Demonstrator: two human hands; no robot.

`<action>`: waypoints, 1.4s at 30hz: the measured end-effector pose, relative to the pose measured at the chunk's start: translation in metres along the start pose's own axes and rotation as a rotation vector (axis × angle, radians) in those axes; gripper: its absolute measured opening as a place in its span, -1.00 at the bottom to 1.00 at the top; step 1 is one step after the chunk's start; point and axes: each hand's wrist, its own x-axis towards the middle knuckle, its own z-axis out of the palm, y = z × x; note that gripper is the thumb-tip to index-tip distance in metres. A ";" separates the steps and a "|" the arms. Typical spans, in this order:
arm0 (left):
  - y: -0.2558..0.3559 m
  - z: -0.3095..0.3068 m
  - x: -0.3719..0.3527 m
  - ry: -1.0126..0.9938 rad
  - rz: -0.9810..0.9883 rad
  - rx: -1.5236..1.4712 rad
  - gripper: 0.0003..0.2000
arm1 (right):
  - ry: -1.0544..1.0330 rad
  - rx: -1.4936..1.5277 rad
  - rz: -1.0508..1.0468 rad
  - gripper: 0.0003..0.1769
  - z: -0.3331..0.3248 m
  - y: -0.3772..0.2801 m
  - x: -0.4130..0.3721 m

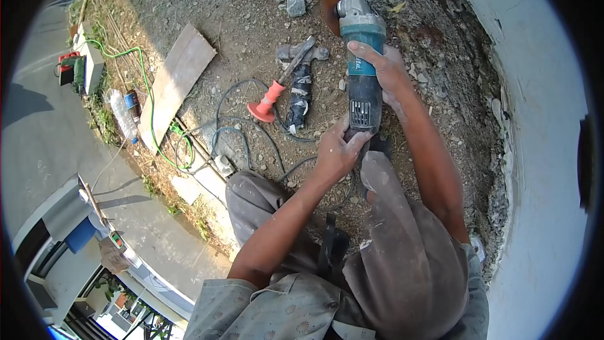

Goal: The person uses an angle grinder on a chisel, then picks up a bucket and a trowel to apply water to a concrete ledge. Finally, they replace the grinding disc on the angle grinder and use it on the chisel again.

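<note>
Head view: an angle grinder (367,56) is held over the dirt (236,31) near the white wall (553,75), its brown disc (329,11) at the end far from the knees (246,184). The right hand (391,70) wraps the body just behind the metal head (357,7); the left hand (338,151) is closed about the rear end — its fingers underneath are hidden. A firm grip at both ends seems wise, with the disc kept off the pale stone (296,2) and the dark cord (251,80) well away.
</note>
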 end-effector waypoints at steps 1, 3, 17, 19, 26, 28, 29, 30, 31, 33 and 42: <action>0.004 -0.002 -0.003 0.013 0.035 0.071 -0.68 | 0.001 0.024 0.017 -0.49 0.001 0.002 -0.001; 0.010 -0.004 -0.008 0.030 0.100 0.209 -0.67 | 0.014 0.070 0.056 -0.49 0.000 0.006 -0.005; -0.006 0.000 0.008 -0.176 -0.274 -0.635 -0.60 | -0.271 0.560 0.184 -0.41 -0.028 0.054 0.002; 0.007 0.004 0.017 -0.259 -0.426 -0.760 -0.61 | -0.397 0.671 0.190 -0.38 -0.028 0.059 0.006; -0.006 0.037 0.044 0.071 -0.111 -0.139 -0.42 | -0.139 -0.044 0.111 -0.33 -0.029 0.043 -0.013; -0.013 0.052 0.049 0.253 -0.144 0.022 -0.36 | -0.064 -0.268 0.065 -0.32 -0.033 0.052 -0.010; -0.016 0.062 0.050 0.280 -0.159 0.041 -0.33 | -0.040 -0.370 0.038 -0.31 -0.034 0.058 -0.007; -0.020 0.070 0.053 0.329 -0.173 0.068 -0.30 | -0.041 -0.375 0.075 -0.33 -0.036 0.054 -0.006; -0.022 0.078 0.055 0.345 -0.201 0.105 -0.28 | -0.062 -0.375 0.116 -0.36 -0.037 0.048 -0.007; -0.016 0.083 0.056 0.273 -0.307 0.076 -0.26 | -0.048 -0.409 0.162 -0.40 -0.045 0.047 -0.002; -0.040 -0.079 0.055 0.630 0.064 0.775 -0.52 | 0.042 -0.952 -0.086 -0.15 -0.101 0.077 0.013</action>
